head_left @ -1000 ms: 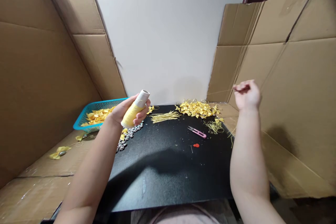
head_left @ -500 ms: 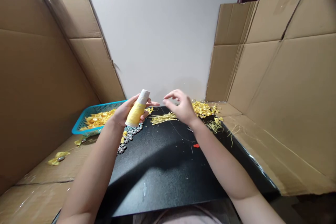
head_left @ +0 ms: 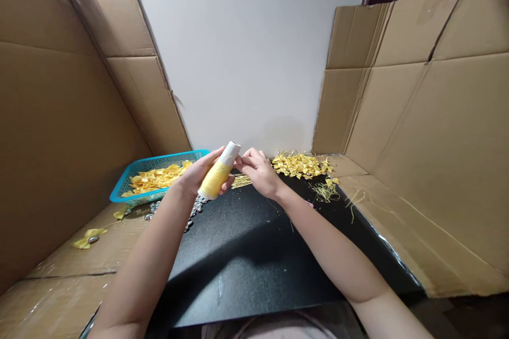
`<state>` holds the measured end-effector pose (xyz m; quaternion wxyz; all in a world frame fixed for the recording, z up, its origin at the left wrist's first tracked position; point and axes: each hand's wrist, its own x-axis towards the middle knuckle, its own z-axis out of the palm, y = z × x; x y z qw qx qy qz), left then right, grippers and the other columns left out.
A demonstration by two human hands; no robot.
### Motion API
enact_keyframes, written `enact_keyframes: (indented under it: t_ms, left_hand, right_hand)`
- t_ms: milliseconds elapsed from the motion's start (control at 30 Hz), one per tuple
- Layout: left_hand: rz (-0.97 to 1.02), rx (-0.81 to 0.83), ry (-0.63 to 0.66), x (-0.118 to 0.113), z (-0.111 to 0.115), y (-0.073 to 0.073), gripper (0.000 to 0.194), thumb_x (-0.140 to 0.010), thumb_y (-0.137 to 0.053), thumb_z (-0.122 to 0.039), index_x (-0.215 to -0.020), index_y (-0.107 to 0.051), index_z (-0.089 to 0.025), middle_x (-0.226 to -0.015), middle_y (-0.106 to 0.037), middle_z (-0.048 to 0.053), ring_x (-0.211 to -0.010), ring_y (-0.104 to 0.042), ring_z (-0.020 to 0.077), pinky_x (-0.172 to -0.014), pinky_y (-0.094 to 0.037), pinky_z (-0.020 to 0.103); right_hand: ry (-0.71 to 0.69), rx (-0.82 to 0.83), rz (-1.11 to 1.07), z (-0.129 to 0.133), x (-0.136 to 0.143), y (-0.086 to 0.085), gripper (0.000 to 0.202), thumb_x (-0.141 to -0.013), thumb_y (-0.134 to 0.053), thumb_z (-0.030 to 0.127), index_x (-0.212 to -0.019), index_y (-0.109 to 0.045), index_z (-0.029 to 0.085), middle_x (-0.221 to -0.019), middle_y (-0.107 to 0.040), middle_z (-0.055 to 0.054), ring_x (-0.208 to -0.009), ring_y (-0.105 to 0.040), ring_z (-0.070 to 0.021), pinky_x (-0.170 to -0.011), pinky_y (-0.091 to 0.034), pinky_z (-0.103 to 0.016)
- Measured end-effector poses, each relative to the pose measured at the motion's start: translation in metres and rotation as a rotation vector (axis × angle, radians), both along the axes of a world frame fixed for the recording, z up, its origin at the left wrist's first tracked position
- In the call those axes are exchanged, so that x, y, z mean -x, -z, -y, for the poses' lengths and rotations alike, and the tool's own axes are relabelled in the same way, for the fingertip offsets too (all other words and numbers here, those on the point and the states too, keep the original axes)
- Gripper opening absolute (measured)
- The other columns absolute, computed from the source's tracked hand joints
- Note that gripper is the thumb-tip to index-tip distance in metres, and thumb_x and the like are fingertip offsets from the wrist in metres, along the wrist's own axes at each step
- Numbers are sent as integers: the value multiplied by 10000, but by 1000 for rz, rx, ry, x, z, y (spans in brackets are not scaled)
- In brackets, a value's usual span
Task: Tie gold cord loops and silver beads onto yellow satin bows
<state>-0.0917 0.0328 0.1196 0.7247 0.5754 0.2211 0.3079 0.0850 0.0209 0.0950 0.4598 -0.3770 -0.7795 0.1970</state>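
Observation:
My left hand (head_left: 201,172) is wrapped round a white cone spool wound with yellow thread (head_left: 217,177), which leans with its narrow end up and to the right. Close against the spool's upper end is my right hand (head_left: 260,172), its fingers pinched together; what they hold, if anything, is too small to make out. Behind and below the right hand lies a bundle of cut yellow strands (head_left: 240,180), partly covered. Silver bead-like pieces (head_left: 198,206) lie beside my left forearm.
A blue basket (head_left: 126,172) of yellow bows stands at the left. More yellow bows (head_left: 300,164) and loose thread scraps (head_left: 326,190) lie at the black table's (head_left: 254,280) back right. Cardboard walls (head_left: 449,143) flank both sides.
The spool and my left hand have shifted slightly right and down. My right hand has moved left to the spool's top, and its fingers have closed.

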Motion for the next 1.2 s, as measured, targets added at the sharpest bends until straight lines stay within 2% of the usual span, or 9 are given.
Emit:
enact_keyframes:
  t_ms: [133,267,467,633,733,833,967,1067,1200]
  left_hand:
    - [35,-93,30,-1,0,3,457,-752,-665,-537,-1011,-585,-169,-686,-615,11,-425,-539,111,-375,-397,199]
    - [-46,-206,-60,-1,-6,6,523,-657,-764,-306,-1120,-550,-188,-849,-668,46,-525,-604,133,-474,-468,231]
    - [-18,-147,-185,-4,-10,3,361,-732,-651,-312,-1043,-594,-138,-880,-697,109,-769,-658,212,-719,-553,316]
    - [9,-148,-210,-5,-10,2,311,-752,-625,-329,-1007,-626,-152,-905,-695,107,-831,-662,228,-694,-554,287]
    - [-22,-123,-244,-4,-12,3,319,-740,-632,-339,-1001,-631,-155,-889,-695,96,-797,-662,216,-675,-560,277]
    - [-58,-112,-262,-6,-12,4,343,-726,-648,-327,-1020,-624,-154,-857,-697,82,-747,-656,196,-651,-558,265]
    - [-86,-135,-273,-10,-10,5,363,-703,-670,-335,-1001,-625,-134,-802,-692,71,-659,-628,163,-597,-539,239]
    - [-100,-149,-308,-11,-8,4,418,-712,-647,-347,-1065,-607,-127,-839,-696,78,-665,-632,166,-607,-539,244]
    - [-37,-131,-329,-10,-7,0,481,-753,-568,-362,-1165,-560,-112,-897,-690,96,-678,-635,168,-585,-524,241]
  right_hand:
    - [-50,-3,-161,-2,-2,-1,356,-860,-478,252,-526,-367,197,-748,-473,6,-823,-446,-167,-847,-380,-322]
    - [-34,-62,-272,-1,-5,-3,394,-811,-511,273,-504,-271,215,-721,-449,0,-813,-450,-171,-805,-400,-313]
    - [-74,-84,-376,-6,-12,-5,362,-828,-500,318,-551,-289,218,-735,-392,12,-704,-439,-136,-724,-403,-298]
    - [2,-94,-388,-10,-21,-8,298,-815,-532,324,-576,-391,215,-734,-449,9,-710,-466,-144,-749,-411,-310]
    - [64,-133,-364,-6,-24,-11,122,-788,-602,313,-725,-547,224,-859,-581,-19,-846,-522,-180,-839,-419,-342]
    - [66,-222,-313,2,-21,-12,158,-753,-686,295,-869,-591,244,-983,-622,-30,-932,-545,-196,-865,-431,-352]
    - [125,-302,-214,6,-13,-9,133,-754,-706,250,-769,-575,238,-928,-623,-20,-921,-549,-201,-872,-416,-370]
    - [98,-235,-229,0,-12,-7,137,-784,-668,253,-710,-558,219,-851,-623,-16,-864,-542,-188,-835,-415,-355]
    - [22,-20,-453,-17,-22,-4,191,-793,-616,373,-745,-555,199,-756,-587,3,-724,-519,-144,-725,-426,-301]
